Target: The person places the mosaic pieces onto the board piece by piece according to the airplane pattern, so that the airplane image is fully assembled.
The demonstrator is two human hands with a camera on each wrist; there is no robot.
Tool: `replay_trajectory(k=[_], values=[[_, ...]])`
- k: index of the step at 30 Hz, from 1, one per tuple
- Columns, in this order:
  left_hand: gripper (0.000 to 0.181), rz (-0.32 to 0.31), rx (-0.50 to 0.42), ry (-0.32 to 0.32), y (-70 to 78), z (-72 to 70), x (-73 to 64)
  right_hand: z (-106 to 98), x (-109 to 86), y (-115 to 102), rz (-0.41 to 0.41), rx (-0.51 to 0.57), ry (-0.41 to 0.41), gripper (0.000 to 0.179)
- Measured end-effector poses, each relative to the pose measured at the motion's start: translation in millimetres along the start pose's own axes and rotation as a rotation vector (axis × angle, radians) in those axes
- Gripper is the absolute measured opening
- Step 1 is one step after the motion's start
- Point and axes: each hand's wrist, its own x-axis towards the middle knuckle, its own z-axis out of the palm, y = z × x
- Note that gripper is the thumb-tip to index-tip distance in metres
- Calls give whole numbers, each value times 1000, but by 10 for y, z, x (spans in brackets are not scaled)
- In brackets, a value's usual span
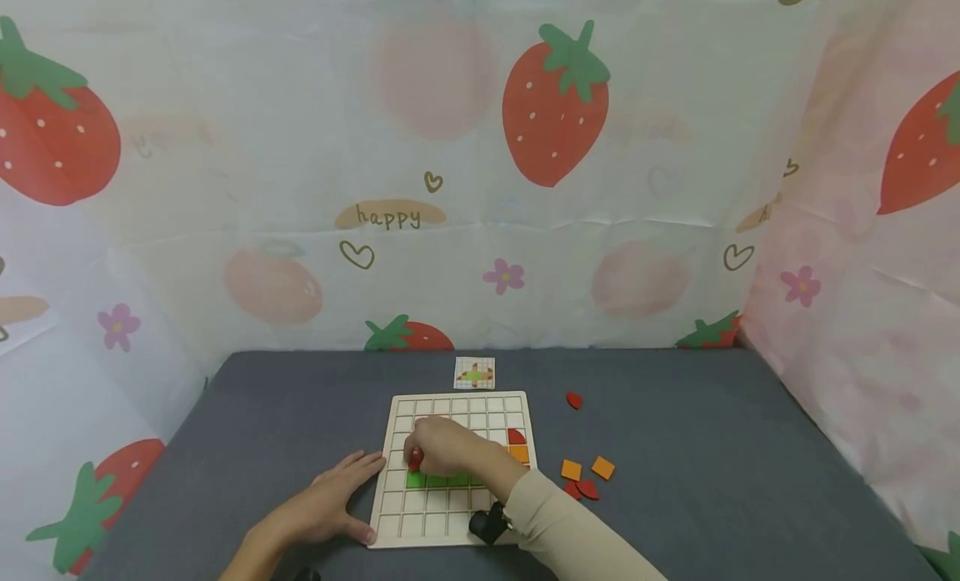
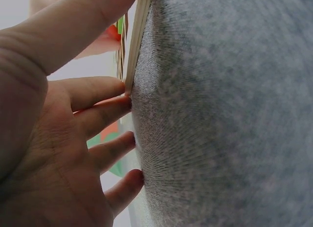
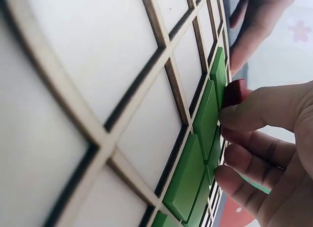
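A pale wooden grid board point(image 1: 401, 527) lies on the dark table. My left hand point(image 1: 322, 502) is spread at its left edge, the thumb and fingertips right at the rim in the left wrist view. Over the left middle cells, my right hand point(image 1: 442, 445) pinches a small red tile point(image 3: 236, 91) between thumb and fingers, close over the board. Green square tiles point(image 3: 186, 175) fill a row of cells below that hand, partly covered by it. Near the board's right edge sit an orange square tile point(image 1: 518, 453) and a red quarter-round tile point(image 1: 516, 436).
A small picture card point(image 1: 475, 373) with a coloured grid pattern lies behind the board. Right of the board are loose orange squares point(image 1: 603, 468) and red curved pieces point(image 1: 588, 489), with another red piece point(image 1: 573, 400) farther back. A printed curtain point(image 1: 480, 147) stands behind the table.
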Motion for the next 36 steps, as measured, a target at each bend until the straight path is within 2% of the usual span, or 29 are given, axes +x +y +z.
replay_trajectory(k=[10,17,24,36], values=[[100,13,-11,-1,7,-10,-21,-31,-15,16,-29,12,-17,12],[100,18,-8,-2,-7,-5,-20,5,1,16,35,11,36,5],[99,7,-22,-14,-8,0,-16,40,-15,22,93,15,78,6],[99,14,-9,-10,-17,-5,-6,65,1,29,85,5,98,5]])
